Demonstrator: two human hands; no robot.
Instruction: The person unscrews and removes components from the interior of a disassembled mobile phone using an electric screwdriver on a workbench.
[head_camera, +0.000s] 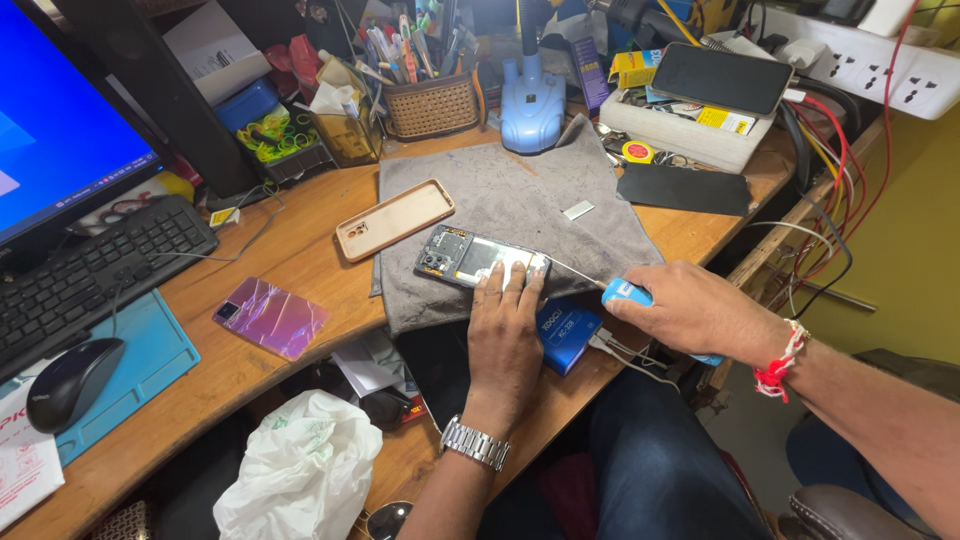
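Observation:
An opened phone (470, 256) with its back removed lies on a grey cloth (520, 200) on the wooden desk. My left hand (505, 335) presses flat on the phone's near edge, fingers spread; a metal watch is on that wrist. My right hand (695, 312) grips a blue-handled screwdriver (626, 292), whose thin shaft points left to the phone's right end. A red thread bracelet circles the right wrist. A tan phone case (393, 218) lies at the cloth's left edge. A shiny purple back cover (270, 316) rests on the desk farther left.
A keyboard (90, 270), mouse (70, 380) on a blue mat and monitor (60, 120) fill the left. At the back stand a wicker tool basket (432, 104), a blue lamp base (532, 108) and a white box carrying a phone (720, 78). A power strip (890, 68) with red wires is at the right. A white plastic bag (300, 470) sits below the desk edge.

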